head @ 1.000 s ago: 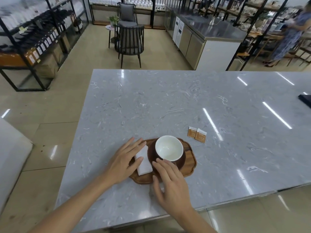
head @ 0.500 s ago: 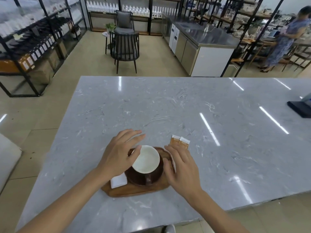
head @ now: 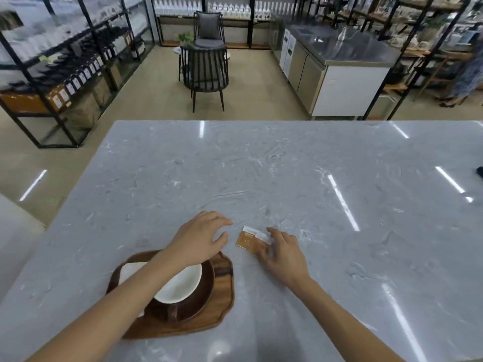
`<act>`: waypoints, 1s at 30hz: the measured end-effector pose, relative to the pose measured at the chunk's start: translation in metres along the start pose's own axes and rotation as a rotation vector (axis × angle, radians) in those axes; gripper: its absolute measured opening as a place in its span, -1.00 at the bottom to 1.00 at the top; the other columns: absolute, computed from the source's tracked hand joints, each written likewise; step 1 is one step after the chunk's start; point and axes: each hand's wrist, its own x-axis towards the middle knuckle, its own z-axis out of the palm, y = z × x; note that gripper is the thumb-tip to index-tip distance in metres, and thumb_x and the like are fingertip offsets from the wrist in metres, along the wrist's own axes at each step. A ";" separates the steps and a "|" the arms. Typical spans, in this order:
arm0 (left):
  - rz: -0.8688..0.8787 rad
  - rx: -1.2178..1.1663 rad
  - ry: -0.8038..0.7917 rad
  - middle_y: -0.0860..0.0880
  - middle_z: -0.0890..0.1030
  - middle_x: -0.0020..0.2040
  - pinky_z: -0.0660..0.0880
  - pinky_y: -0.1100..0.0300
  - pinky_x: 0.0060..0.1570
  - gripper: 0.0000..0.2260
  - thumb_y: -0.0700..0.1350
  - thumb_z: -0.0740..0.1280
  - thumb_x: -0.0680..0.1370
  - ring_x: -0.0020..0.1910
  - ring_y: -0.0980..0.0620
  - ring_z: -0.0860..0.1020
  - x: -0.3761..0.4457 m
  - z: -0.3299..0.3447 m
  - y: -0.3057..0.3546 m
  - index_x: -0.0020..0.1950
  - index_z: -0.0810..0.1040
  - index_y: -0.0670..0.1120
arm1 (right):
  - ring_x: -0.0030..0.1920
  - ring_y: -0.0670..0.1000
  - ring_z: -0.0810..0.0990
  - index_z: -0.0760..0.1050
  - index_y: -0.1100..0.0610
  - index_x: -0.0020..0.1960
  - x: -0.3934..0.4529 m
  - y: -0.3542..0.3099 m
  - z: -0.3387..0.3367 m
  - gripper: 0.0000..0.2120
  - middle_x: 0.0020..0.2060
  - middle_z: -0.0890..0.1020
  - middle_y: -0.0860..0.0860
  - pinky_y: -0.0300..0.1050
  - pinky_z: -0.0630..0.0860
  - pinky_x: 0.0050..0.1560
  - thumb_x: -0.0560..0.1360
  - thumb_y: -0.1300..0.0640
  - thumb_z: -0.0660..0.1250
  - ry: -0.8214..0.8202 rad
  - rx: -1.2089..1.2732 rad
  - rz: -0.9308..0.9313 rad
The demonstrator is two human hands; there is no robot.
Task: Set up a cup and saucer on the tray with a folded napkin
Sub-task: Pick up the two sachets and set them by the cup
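The cup (head: 180, 287) sits on its dark saucer (head: 198, 304), both on the wooden tray (head: 222, 283) at six o'clock on the surface (head: 261, 165), with the folded napkin (head: 130, 269) tucked at the tray's nine o'clock. Your left hand (head: 198, 241) hovers over the tray's twelve o'clock edge, fingers relaxed, holding nothing. Your right hand (head: 282, 253) rests its fingertips on the two sachets (head: 251, 239) at the tray's one o'clock. The setting looks nearly done; next, pinch the sachets and bring them onto the tray.
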 end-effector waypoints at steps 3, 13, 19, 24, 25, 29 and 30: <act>-0.051 -0.003 -0.094 0.13 0.50 0.36 0.42 0.10 0.31 -0.64 0.10 0.23 0.62 0.39 0.08 0.39 0.015 0.012 0.012 0.40 0.48 0.10 | 0.30 0.09 0.41 0.38 0.03 0.45 0.009 0.011 0.005 -0.36 0.28 0.52 0.01 -0.08 0.43 0.25 0.48 -0.23 0.38 -0.025 0.024 -0.025; -0.051 -0.158 -0.137 0.09 0.57 0.29 0.44 0.11 0.31 -0.62 0.03 0.33 0.59 0.28 0.09 0.51 0.029 0.046 0.047 0.41 0.47 0.05 | -0.07 -0.18 0.55 0.56 0.05 0.18 0.010 0.025 -0.003 -0.70 -0.01 0.44 -0.11 -0.28 0.55 -0.02 0.48 0.25 0.44 -0.002 0.385 -0.120; -0.167 -0.385 -0.085 0.04 0.71 -0.03 0.58 0.05 0.08 -0.83 -0.08 0.46 0.51 -0.03 0.12 0.66 0.028 0.054 0.068 0.07 0.62 -0.07 | -0.13 -0.12 0.69 0.66 -0.01 -0.05 0.004 0.012 -0.030 -0.94 -0.13 0.73 -0.11 -0.38 0.52 -0.13 0.56 0.12 0.43 -0.047 0.718 -0.074; -0.283 -0.653 0.031 0.02 0.74 -0.10 0.62 0.12 0.05 -0.83 -0.14 0.53 0.47 -0.11 0.11 0.70 0.011 0.056 0.079 0.03 0.66 -0.05 | -0.15 0.02 0.73 0.70 0.06 -0.05 -0.007 0.001 -0.052 -0.94 -0.16 0.76 0.05 -0.12 0.66 -0.12 0.54 0.18 0.46 -0.143 0.991 0.052; -0.279 -0.692 0.049 0.02 0.74 -0.11 0.62 0.16 0.04 -0.84 -0.15 0.53 0.46 -0.11 0.11 0.70 0.007 0.056 0.080 0.02 0.66 -0.04 | -0.16 -0.01 0.73 0.71 0.04 -0.05 -0.009 0.000 -0.056 -0.94 -0.17 0.76 0.05 -0.19 0.64 -0.16 0.53 0.17 0.47 -0.169 1.021 0.074; -0.281 -0.792 0.111 0.08 0.75 -0.14 0.56 0.38 -0.08 -0.85 -0.16 0.54 0.45 -0.14 0.14 0.71 -0.009 0.054 0.082 -0.08 0.67 0.06 | -0.10 -0.03 0.74 0.70 0.02 -0.02 -0.008 -0.001 -0.063 -0.94 -0.11 0.77 0.03 -0.27 0.61 -0.20 0.55 0.09 0.44 -0.283 1.065 0.121; -0.284 -0.801 0.122 0.10 0.75 -0.13 0.55 0.41 -0.11 -0.84 -0.16 0.54 0.45 -0.15 0.15 0.70 -0.013 0.053 0.082 -0.08 0.67 0.09 | -0.09 -0.02 0.74 0.70 0.03 -0.01 -0.006 -0.002 -0.063 -0.91 -0.10 0.77 0.04 -0.26 0.61 -0.20 0.57 0.06 0.41 -0.302 1.064 0.123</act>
